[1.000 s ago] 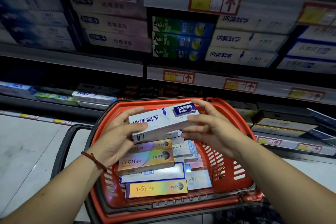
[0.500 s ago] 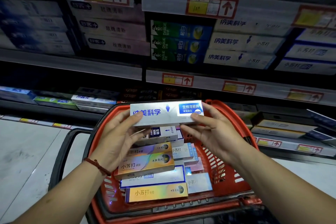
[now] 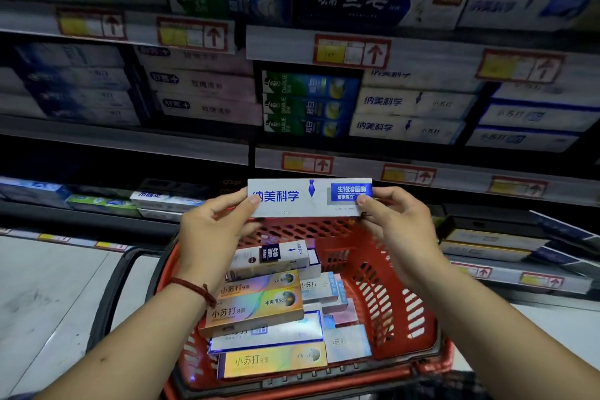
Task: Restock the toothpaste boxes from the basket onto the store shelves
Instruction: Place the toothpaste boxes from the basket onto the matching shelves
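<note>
Above the red basket (image 3: 406,308), my left hand (image 3: 211,237) pinches the white toothpaste box (image 3: 302,201) at its left end and my right hand (image 3: 401,230) pinches its right end. I judge it light, stiff cardboard, crushable; the ends suit gripping.

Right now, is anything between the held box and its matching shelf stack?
Nothing visible blocks the white box, pinched between left hand and right hand; but the matching stack reaches the price rail above, so room is unclear.
</note>
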`<state>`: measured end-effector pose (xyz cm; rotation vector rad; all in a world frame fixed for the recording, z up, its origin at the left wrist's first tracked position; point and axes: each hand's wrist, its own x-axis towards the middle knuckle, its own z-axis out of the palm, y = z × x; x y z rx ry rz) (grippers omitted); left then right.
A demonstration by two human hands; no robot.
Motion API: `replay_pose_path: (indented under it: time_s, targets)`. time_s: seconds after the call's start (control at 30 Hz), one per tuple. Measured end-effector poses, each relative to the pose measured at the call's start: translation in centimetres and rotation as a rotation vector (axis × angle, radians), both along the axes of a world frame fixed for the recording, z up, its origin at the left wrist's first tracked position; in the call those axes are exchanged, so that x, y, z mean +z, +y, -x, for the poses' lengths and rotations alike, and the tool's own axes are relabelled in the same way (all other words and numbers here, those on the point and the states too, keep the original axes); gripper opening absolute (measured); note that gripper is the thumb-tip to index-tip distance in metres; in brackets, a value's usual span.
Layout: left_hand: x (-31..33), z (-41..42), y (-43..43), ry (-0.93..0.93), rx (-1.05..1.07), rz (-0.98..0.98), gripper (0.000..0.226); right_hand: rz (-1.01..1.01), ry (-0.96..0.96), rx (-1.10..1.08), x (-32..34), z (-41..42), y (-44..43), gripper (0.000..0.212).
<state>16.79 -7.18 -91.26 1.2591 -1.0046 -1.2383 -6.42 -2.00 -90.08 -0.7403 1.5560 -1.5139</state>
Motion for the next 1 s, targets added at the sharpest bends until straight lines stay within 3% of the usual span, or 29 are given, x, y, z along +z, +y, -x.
replay_pose_path:
  time_s: [0.17,0.37,0.5,0.67,1.0]
  targets:
    - [1.7,2.0,1.3,-0.032,-0.050,0.135,0.027,0.034,0.129,-0.106,1.9,2.0,1.8,0.003]
    - [6.2,7.0,1.5,-0.188,-0.101,0.313,0.033,0.146,0.243,-0.213,6.8,6.0,2.6,0.008]
    - [10.3,11.5,0.9,-0.172,-0.169,0.407,0.042,0.192,0.315,-0.212,10.9,9.2,2.7,0.014]
    - [13.3,16.8,-0.7,-0.197,-0.194,0.443,0.038,0.241,0.410,-0.229,14.5,13.5,2.6,0.029]
    - [18.9,26.1,-3.2,-0.305,-0.300,0.556,0.030,0.220,0.571,-0.209,19.7,23.4,1.1,0.036]
